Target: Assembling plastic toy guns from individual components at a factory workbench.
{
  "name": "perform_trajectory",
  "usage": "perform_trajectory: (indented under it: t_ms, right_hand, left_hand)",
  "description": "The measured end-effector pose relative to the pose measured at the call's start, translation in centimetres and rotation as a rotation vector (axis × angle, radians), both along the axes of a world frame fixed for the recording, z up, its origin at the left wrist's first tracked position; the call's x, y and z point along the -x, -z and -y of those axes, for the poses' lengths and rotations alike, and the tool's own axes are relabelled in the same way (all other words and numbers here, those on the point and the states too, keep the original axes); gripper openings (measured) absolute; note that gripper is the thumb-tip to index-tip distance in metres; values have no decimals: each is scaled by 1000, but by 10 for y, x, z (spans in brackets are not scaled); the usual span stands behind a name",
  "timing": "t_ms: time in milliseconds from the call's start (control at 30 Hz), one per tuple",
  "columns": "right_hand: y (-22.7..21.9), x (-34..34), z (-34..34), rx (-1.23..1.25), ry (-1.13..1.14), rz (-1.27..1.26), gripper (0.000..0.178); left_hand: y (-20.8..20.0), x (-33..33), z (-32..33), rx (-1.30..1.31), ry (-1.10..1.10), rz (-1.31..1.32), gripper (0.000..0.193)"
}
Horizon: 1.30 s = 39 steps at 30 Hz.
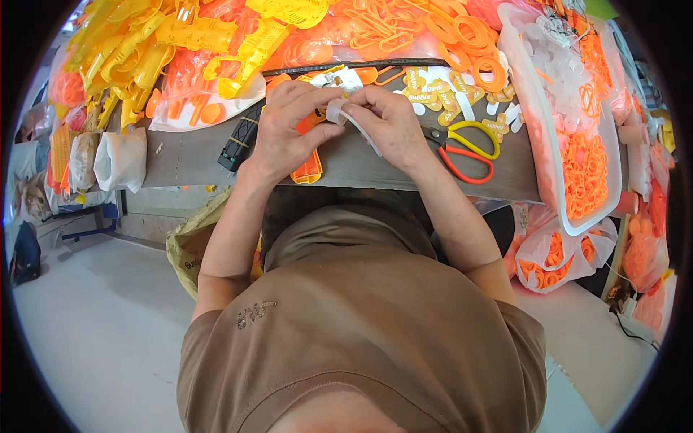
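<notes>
Over the table's near edge, both my hands pinch a translucent white curved plastic strip [366, 136]. My left hand [287, 133] is closed with its thumb and forefinger at the strip's looped end. My right hand [393, 128] grips the strip between thumb and fingers, and its tail hangs below them. Partly hidden beneath my left hand lies an orange plastic shell [309, 169]. Left of it rests a black oblong part [240, 141] with bands around it. Beside my right hand lie scissors [471, 153] with one yellow and one red handle.
Yellow plastic shells [130, 54] are heaped at the far left, and orange rings [473, 32] at the far right. Gold labels [438, 90] lie behind the scissors. A white tub [543, 155] of orange and clear parts stands right. A white bag [120, 160] hangs at the table's left edge.
</notes>
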State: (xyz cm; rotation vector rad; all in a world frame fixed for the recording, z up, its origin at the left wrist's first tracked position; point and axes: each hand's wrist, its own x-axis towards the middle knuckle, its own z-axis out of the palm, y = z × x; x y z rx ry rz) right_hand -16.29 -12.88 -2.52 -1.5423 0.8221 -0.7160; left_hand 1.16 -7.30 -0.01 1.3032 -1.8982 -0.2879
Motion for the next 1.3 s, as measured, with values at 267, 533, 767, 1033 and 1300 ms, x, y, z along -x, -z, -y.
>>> perform_trajectory:
  t_ms: [267, 533, 767, 1033, 1300]
  right_hand:
    - [2, 6, -12, 676, 212, -119, 12]
    - [-1, -3, -19, -399, 227, 247, 30]
    - [7, -2, -29, -552, 263, 559, 34]
    - [13, -8, -45, -508, 303, 667, 28]
    - [24, -9, -47, -345, 282, 617, 31]
  left_hand:
    - [-4, -3, 4, -79, 77, 25, 31]
    - [9, -5, 14, 47, 101, 84, 26]
    - [6, -4, 17, 77, 140, 175, 22]
    - [6, -8, 19, -99, 147, 26, 20]
    - [11, -7, 23, -10, 176, 52, 20]
